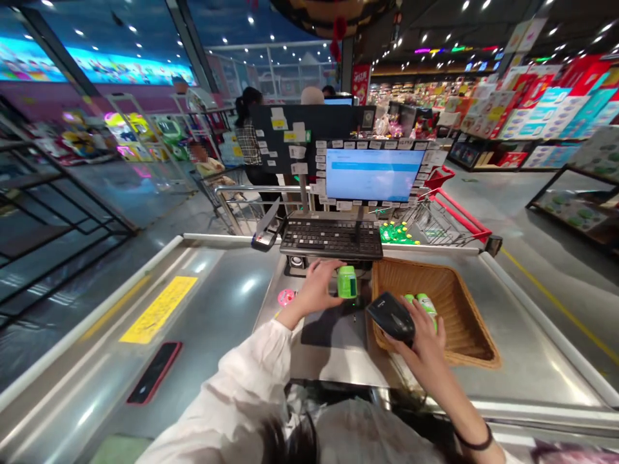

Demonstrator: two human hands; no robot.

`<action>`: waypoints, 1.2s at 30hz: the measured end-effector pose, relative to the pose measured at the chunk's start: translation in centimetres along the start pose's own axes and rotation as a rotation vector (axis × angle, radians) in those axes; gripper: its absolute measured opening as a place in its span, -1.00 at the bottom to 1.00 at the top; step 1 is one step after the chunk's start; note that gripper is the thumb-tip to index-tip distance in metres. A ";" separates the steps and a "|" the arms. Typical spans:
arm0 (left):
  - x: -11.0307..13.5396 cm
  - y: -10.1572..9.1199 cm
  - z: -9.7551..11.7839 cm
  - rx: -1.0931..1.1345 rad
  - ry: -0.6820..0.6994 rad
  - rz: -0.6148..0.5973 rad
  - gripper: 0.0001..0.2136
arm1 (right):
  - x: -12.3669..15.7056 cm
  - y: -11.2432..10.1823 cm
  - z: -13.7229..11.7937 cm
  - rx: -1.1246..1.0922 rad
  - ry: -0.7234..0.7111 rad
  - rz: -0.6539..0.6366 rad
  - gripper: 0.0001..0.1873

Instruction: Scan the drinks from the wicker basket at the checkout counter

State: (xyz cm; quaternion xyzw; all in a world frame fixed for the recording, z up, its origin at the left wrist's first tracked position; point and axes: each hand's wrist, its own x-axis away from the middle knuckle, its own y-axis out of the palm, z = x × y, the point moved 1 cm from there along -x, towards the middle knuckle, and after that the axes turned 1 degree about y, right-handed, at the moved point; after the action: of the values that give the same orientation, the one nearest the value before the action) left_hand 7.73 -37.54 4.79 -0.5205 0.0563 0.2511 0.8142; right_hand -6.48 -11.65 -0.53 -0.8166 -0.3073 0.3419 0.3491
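Note:
Between the thumb and fingers of my left hand (320, 288) is a small green bottle (347, 282) with a dark label on its right side, held above the counter in front of the keyboard. My right hand (425, 338) is closed around a black barcode scanner (391, 316), whose head points left toward the bottle. Just behind that hand, a brown wicker basket (459, 309) holds green-and-white bottles (426, 304), partly covered by my fingers.
A black keyboard (331, 238) sits below a lit monitor (374, 174). A red-edged phone (155, 372) and a yellow sign (158, 309) lie on the left metal counter (217, 290). Beyond the counter are a shopping cart (454, 212), a card terminal (265, 232) and several people.

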 end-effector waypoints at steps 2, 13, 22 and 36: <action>1.0 -1.5 -0.3 -0.021 -0.033 0.031 -0.27 | -0.3 0.7 -0.9 -0.031 -0.017 -0.019 -0.37; 6.0 -3.5 -1.2 -0.094 -0.084 0.052 -0.13 | -1.7 2.7 -4.9 -0.006 -0.262 -0.083 -0.39; 6.5 -5.1 -2.4 -0.239 0.012 -0.051 -0.17 | -2.9 3.5 -5.6 0.021 -0.338 -0.132 -0.43; 5.9 -5.6 -2.4 -0.265 0.104 -0.086 -0.29 | -2.4 2.8 -7.1 0.104 -0.439 -0.127 -0.53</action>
State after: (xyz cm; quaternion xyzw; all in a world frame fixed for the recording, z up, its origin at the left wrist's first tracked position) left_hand 15.87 -39.43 6.21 -0.6375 0.0425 0.1938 0.7444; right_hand -1.63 -17.63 1.81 -0.6827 -0.4087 0.5039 0.3363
